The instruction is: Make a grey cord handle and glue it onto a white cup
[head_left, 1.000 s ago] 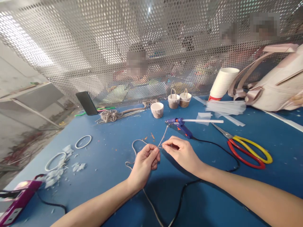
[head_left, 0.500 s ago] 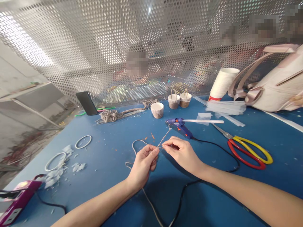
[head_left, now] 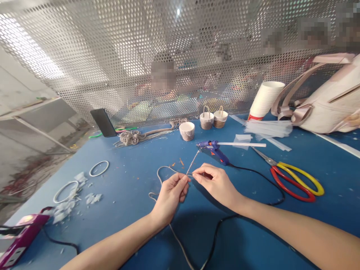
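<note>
Left fingers [head_left: 182, 183] and right fingers [head_left: 200, 171] pinch cord [head_left: 192, 162], well inside the table's left edge [head_left: 60, 168].

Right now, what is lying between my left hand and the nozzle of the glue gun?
In the head view, a twisted grey cord runs from the left hand towards the nozzle of the glue gun; I cannot tell whether it touches.

Blue tabletop [head_left: 126, 191]; perforated metal screen [head_left: 129, 62] behind; pale wall [head_left: 17, 80] left.
</note>
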